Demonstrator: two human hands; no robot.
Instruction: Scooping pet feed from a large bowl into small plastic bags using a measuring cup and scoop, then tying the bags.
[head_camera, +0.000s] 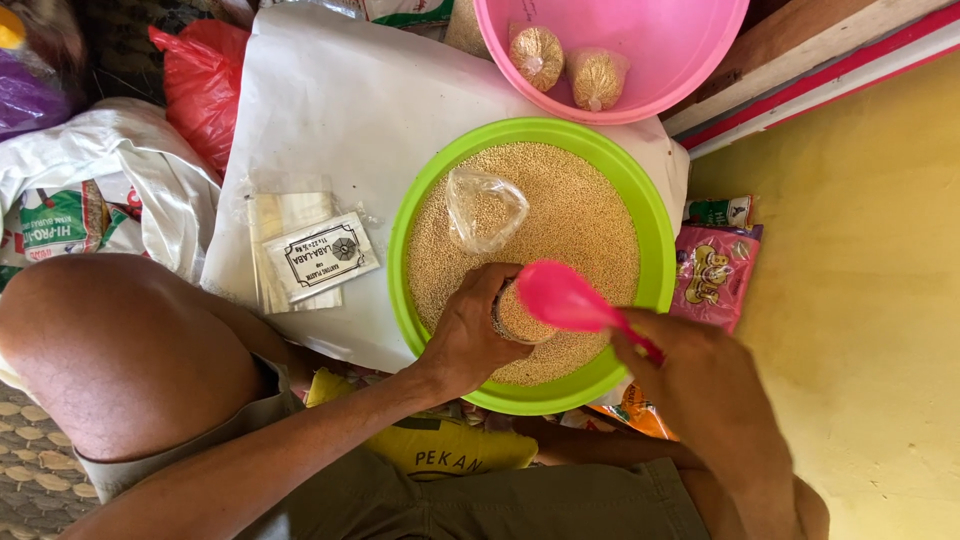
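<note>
Right hand (715, 385) gripping pink spoon (565, 298), bowl over small bag (518, 315). Left hand (470, 335) wrapped round that grain-filled bag, above green basin (655, 225) of grain. Beyond: empty bag (485, 207) on grain, pink basin (680, 60) with two filled bags.

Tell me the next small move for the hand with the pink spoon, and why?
Probably tip the pink spoon so its grain falls into the small bag. The right hand holds the spoon just above the bag's open mouth, and the left hand grips the bag upright over the green bowl.
</note>
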